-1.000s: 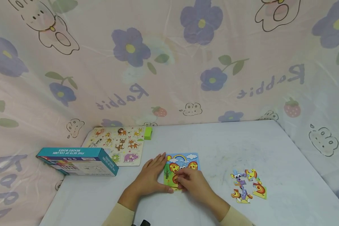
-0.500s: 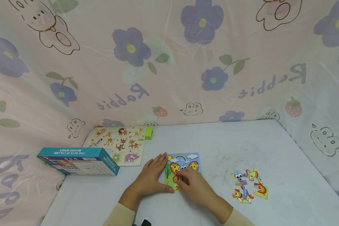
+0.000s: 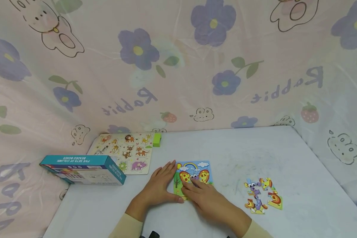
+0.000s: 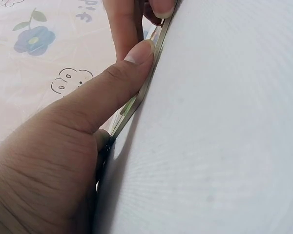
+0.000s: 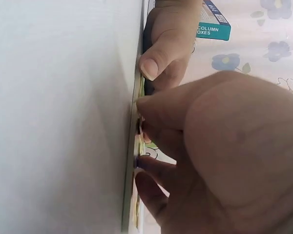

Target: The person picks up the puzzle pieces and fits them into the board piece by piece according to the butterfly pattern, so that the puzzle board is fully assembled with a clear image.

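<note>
A square jigsaw board (image 3: 197, 168) with a butterfly, rainbow and tree lies flat on the table in the head view. Along its left side rest the straight fingers of my left hand (image 3: 157, 186), its thumb at the near edge. The left wrist view shows that thumb (image 4: 122, 66) against the board's rim (image 4: 145, 90). Over the board's lower right part, the fingertips of my right hand (image 3: 206, 200) press down, hiding some of the picture. In the right wrist view its thumb (image 5: 161, 107) and fingers touch the board's thin edge and face (image 5: 129, 195).
Right of the board lie several loose jigsaw pieces (image 3: 257, 206). A teal-topped box (image 3: 77, 160) stands at the left, partly in front of an animal puzzle board (image 3: 134, 145). A small green block (image 3: 156, 140) sits beside that board. A patterned curtain (image 3: 178, 82) rises behind the table.
The right hand's bent fingers and thumb, earlier pinched together over the butterfly's lower wing, have spread and flattened onto the board. The left hand has kept its place.
</note>
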`<state>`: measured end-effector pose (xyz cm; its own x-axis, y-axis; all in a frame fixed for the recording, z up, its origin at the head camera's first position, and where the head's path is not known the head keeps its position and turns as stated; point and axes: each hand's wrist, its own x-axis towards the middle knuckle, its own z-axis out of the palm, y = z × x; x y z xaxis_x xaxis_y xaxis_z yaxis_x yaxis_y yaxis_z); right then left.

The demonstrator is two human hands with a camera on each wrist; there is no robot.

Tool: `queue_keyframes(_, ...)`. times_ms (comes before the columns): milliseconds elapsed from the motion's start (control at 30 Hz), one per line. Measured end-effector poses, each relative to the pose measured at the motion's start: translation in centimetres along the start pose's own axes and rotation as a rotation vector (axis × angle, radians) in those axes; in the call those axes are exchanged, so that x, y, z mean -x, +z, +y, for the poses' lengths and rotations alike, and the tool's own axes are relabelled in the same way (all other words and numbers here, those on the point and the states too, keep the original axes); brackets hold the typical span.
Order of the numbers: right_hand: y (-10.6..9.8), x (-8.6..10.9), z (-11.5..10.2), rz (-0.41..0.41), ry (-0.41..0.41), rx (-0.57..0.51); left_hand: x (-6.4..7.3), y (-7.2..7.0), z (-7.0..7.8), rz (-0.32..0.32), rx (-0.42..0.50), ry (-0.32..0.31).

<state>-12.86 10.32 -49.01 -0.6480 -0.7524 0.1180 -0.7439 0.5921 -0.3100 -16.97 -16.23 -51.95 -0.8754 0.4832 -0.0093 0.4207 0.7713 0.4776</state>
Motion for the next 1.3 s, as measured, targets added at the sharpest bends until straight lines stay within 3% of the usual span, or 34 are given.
queue_keyframes(367, 0.30, 0.08, -0.37, -0.011, 0.000, 0.028, 0.00, -0.08, 0.13, 0.004, 0.004, 0.006)
queue_keyframes(667, 0.20, 0.01, -0.43, -0.068, 0.053, -0.020, 0.05, -0.32, 0.21, -0.002, -0.001, -0.003)
queue_keyframes(1000, 0.08, 0.07, -0.08, -0.104, 0.051, -0.068, 0.14, -0.41, 0.20, 0.011, 0.007, 0.010)
queue_keyframes(1100, 0.23, 0.07, 0.10, -0.098, 0.055, -0.116, 0.15, -0.37, 0.21, 0.011, 0.013, 0.010)
queue_keyframes(1300, 0.33, 0.00, 0.53, -0.038, 0.098, -0.325, 0.20, -0.22, 0.29, 0.005, 0.035, 0.011)
